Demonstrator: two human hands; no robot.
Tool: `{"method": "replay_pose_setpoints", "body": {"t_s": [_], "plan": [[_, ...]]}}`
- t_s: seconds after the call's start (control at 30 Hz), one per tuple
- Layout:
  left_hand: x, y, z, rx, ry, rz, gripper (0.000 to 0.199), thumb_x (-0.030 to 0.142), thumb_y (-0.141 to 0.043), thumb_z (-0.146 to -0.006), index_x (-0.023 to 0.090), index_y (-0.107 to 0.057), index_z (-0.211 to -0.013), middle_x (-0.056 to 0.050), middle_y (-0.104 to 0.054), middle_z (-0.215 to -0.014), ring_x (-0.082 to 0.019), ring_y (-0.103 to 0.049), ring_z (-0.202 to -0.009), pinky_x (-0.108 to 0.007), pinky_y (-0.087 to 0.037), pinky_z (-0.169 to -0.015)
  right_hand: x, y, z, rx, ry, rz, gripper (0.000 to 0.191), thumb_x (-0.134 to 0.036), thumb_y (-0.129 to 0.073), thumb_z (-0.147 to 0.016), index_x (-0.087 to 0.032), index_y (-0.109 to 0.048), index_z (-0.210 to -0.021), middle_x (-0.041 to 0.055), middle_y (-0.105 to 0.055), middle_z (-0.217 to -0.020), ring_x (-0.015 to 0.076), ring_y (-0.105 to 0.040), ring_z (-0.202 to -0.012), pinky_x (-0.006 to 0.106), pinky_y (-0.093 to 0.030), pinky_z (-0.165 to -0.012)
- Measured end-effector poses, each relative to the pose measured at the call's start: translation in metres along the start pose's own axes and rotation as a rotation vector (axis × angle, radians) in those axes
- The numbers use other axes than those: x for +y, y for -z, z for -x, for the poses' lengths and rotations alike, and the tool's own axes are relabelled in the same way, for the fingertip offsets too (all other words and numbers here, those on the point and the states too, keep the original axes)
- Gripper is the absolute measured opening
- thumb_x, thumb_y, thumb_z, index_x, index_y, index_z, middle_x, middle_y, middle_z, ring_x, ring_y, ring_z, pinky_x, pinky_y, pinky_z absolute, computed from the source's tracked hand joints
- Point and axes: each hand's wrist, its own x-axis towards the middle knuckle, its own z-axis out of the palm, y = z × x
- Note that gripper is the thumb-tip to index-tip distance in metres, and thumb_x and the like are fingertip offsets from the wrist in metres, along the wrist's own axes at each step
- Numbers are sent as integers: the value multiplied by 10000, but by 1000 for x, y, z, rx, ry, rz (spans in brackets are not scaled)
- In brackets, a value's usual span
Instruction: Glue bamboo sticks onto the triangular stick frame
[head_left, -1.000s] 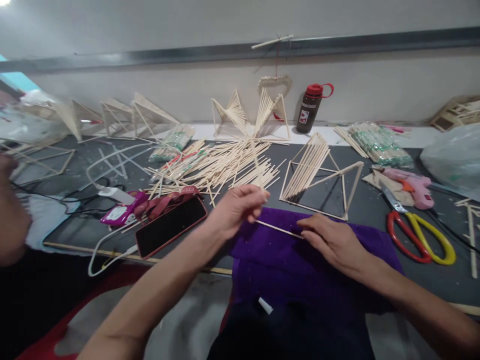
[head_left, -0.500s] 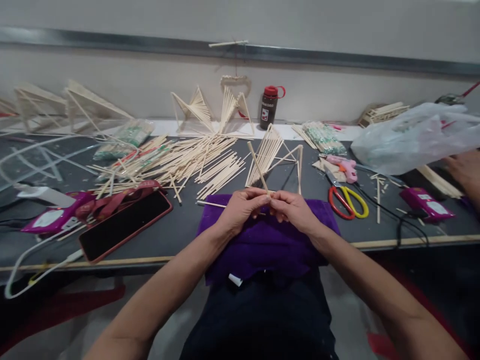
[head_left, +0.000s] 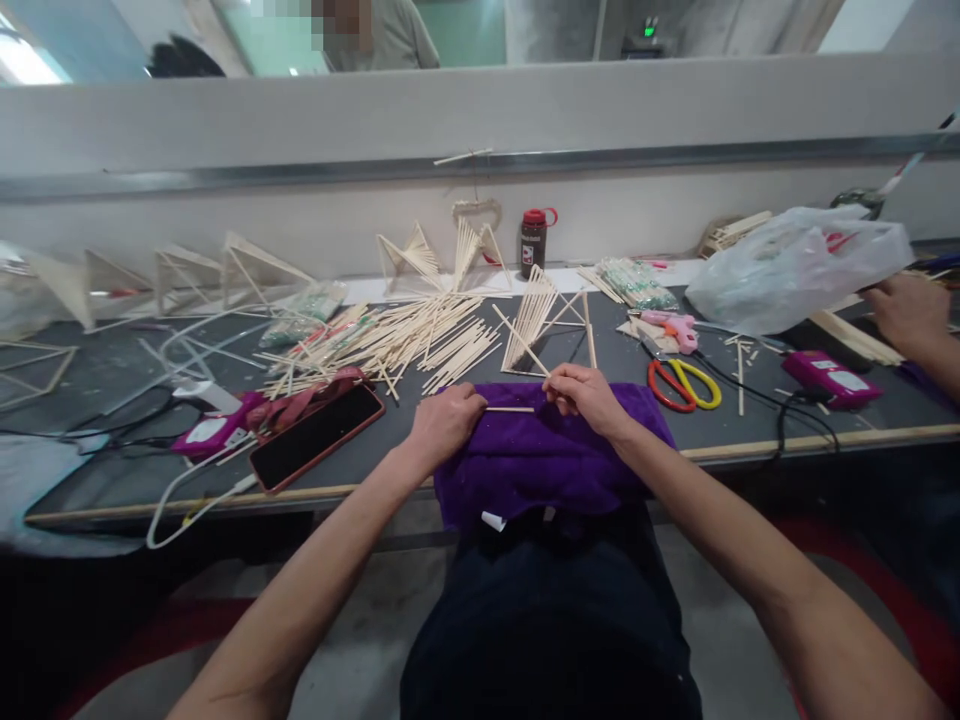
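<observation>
My right hand (head_left: pixel 583 400) is closed in a pinch on the lower end of a thin wooden stick (head_left: pixel 517 338), which slants up and to the left. Over the left part of a folded purple cloth (head_left: pixel 555 450), my left hand (head_left: pixel 448 418) has its fingers closed at one end of a second wooden stick (head_left: pixel 511 409). That stick points right, toward my right hand, with a gap between. Just behind the hands stands a small frame built of wooden sticks (head_left: pixel 531 315), with a fan-like row of them on its left side.
Loose sticks (head_left: pixel 420 335) lie in a pile at centre left, behind a phone (head_left: pixel 319 435). Scissors (head_left: pixel 682 385) and a pink glue gun (head_left: pixel 670 328) are to the right. Farther right, another person's hand (head_left: pixel 907 310) is beside a plastic bag (head_left: pixel 795 270). A bottle (head_left: pixel 533 245) stands behind.
My hands were together at the slanted stick; now they are apart. My left hand has moved left, and the stick at it shows on its right side. The view has tilted up.
</observation>
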Motion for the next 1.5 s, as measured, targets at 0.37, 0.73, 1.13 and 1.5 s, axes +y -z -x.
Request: {"method": "replay_pose_setpoints", "body": {"t_s": [0.37, 0.73, 1.13, 1.5], "plan": [[-9, 14, -53, 304, 278, 670, 313, 237, -621, -771, 150, -681, -1066, -132, -645, -1022, -238, -616, -861, -307, -448, -675, 3, 1, -2, -5, 21, 41, 189, -333, -533, -779, -167, -606, -725, -16, -601, -607, 74, -475, -421, 203, -283, -399], [54, -17, -76, 255, 271, 1752, 307, 398, -777, -660, 135, -645, -749, -23, -628, -664, -103, -574, -573, -192, -411, -465, 7, 5, -11, -59, -92, 60, 255, -341, -454, -809, -155, -626, -785, 0, -608, -605, 77, -491, -409, 193, -284, -362], [59, -24, -74, 302, 277, 1531, 272, 377, -724, -683, 118, -680, -756, -20, -634, -593, -113, -576, -524, -201, -430, -459, 11, 3, -13, -90, -21, 219, 274, -389, -473, -847, -159, -572, -737, -25, -580, -607, 52, -464, -419, 179, -312, -405], [61, -24, -74, 272, 270, 1637, 253, 348, -728, -686, 120, -661, -772, -29, -667, -651, -121, -620, -573, -197, -454, -483, 12, 2, -17, -11, -101, 127, 187, -303, -489, -777, -168, -554, -666, -59, -465, -489, 52, -360, -351, 192, -219, -325]]}}
